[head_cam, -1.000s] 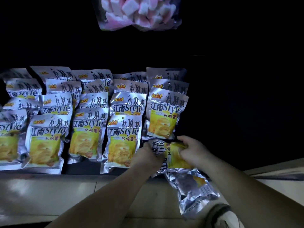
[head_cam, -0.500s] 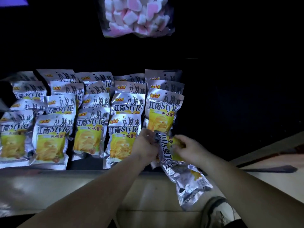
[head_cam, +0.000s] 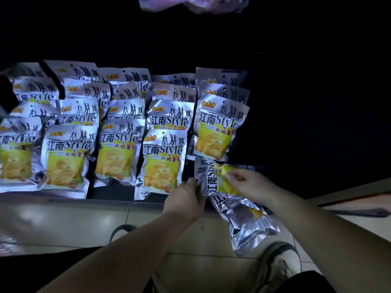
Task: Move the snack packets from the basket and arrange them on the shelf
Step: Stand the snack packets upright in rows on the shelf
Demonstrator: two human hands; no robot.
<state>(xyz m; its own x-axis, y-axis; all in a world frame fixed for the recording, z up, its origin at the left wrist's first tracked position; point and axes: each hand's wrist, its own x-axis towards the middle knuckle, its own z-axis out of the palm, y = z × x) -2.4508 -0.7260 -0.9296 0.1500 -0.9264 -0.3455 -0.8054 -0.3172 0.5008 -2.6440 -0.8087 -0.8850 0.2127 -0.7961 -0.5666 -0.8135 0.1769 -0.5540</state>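
Left hand (head_cam: 186, 199), right hand (head_cam: 250, 185) grip one packet (head_cam: 212, 179); other packets (head_cam: 163, 161) fill shelf (head_cam: 110, 193)

The one head view looks forward and down, close over the shelf (head_cam: 127, 198) front and floor (head_cam: 63, 220).

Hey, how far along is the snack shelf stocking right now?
Done: five columns of packets line the shelf. In hand: the left hand and right hand grip a sideways packet at the right column's front gap; a second packet hangs below. Left: those two; the basket is out of view.
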